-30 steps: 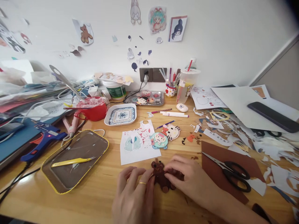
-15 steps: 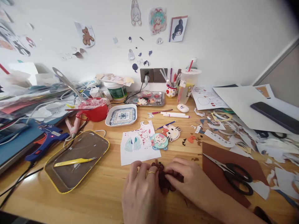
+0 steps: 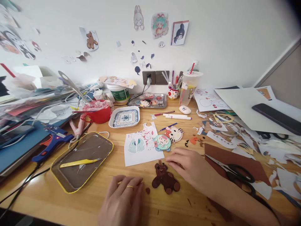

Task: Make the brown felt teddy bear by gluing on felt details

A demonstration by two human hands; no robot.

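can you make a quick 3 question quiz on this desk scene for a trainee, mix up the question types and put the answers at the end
1. Multiple choice: what lies in the yellow-rimmed tray?
a) a red cup
b) a slim yellow tool
c) a phone

2. True or false: the blades of the scissors lie over the brown sheet.

3. Fill in the blank: a small brown piece lies on the wooden table between the brown bear and the ____ hand.

Key
1. b
2. True
3. left, as in the left hand
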